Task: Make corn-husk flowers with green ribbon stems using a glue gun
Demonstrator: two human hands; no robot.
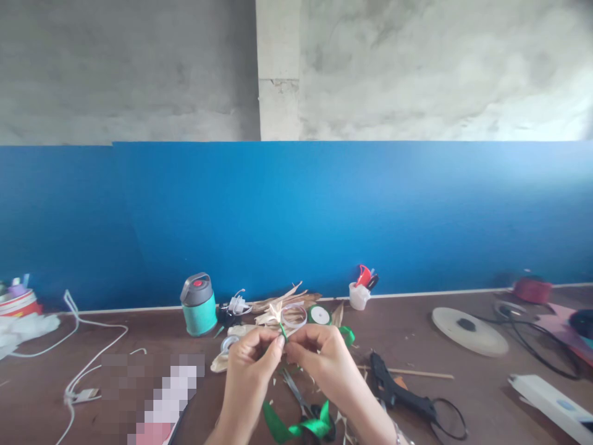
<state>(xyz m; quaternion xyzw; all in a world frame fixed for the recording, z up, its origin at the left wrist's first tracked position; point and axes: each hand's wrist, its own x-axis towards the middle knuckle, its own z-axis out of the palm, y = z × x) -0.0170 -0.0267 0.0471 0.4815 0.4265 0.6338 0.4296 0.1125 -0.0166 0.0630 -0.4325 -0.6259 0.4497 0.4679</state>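
Observation:
My left hand point(254, 355) and my right hand point(319, 352) meet fingertip to fingertip above the table. Between them they pinch the thin green stem of a small flower point(276, 313), whose pale, dry husk-like petals point up and away from me. The left thumb and forefinger grip the stem; the right fingertips press close beside it, low down. Under the hands lie scissors point(296, 392) and a loose curl of green ribbon point(280, 426). The scissors' handles are partly covered by the ribbon. Behind are a green ribbon spool point(319, 315) and a clear tape ring point(293, 316).
Dry husk strips point(287, 298) lie at the back. A teal flask point(199, 306) stands left of them, a white cup point(359, 296) with tools right. Rightward are a black glue gun point(401, 392), a thin stick point(421, 373) and a pale lid point(470, 332). White cables point(92, 364) trail at left.

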